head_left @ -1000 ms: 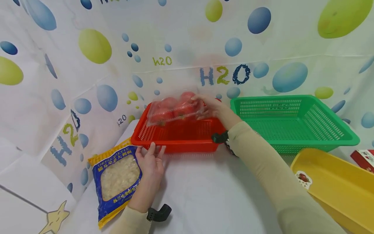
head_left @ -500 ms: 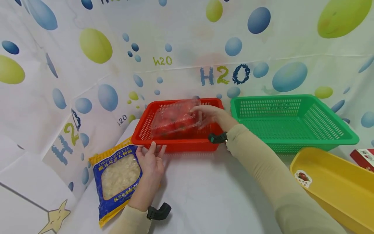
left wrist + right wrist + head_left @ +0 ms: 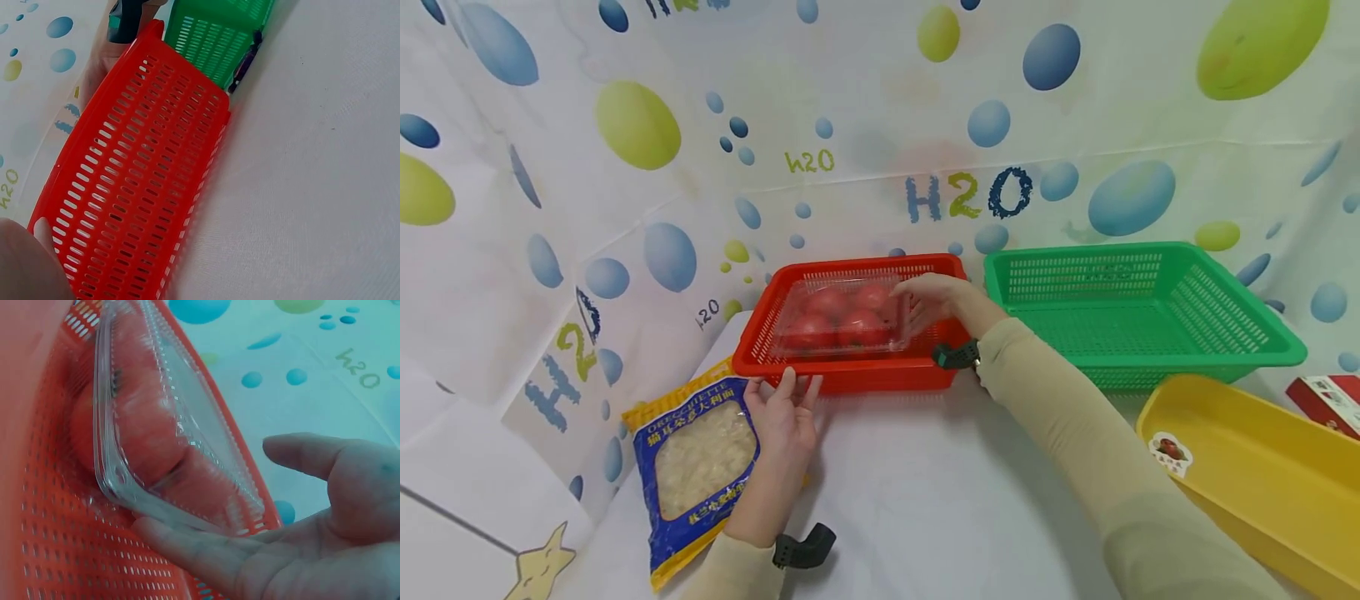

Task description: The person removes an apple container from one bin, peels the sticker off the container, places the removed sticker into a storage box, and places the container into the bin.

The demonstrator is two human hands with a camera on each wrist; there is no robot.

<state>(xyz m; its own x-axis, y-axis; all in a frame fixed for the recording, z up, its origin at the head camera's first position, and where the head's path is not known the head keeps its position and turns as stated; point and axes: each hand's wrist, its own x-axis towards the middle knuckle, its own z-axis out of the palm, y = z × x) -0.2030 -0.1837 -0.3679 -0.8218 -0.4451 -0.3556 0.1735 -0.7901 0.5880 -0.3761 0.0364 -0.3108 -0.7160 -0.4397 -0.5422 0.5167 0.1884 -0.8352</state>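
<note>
A clear plastic clamshell box of tomatoes lies inside the red basket, tilted against its wall in the right wrist view. My right hand is at the box's right end. Its thumb stands apart from the plastic, and its fingers stretch along the box's lower corner, palm up, without closing round it. My left hand touches the front rim of the red basket near its left corner with extended fingers. In the left wrist view, one fingertip lies against the basket's slotted wall.
A blue and yellow bag of orecchiette pasta lies left, beside my left forearm. To the right stand a green basket, a yellow tray and a red and white box. A dark purple item lies by the green basket.
The box of tomatoes has gone down from above the red basket's back rim into the basket. My right hand has lowered with it and loosened its hold. My left hand has stayed at the rim.
</note>
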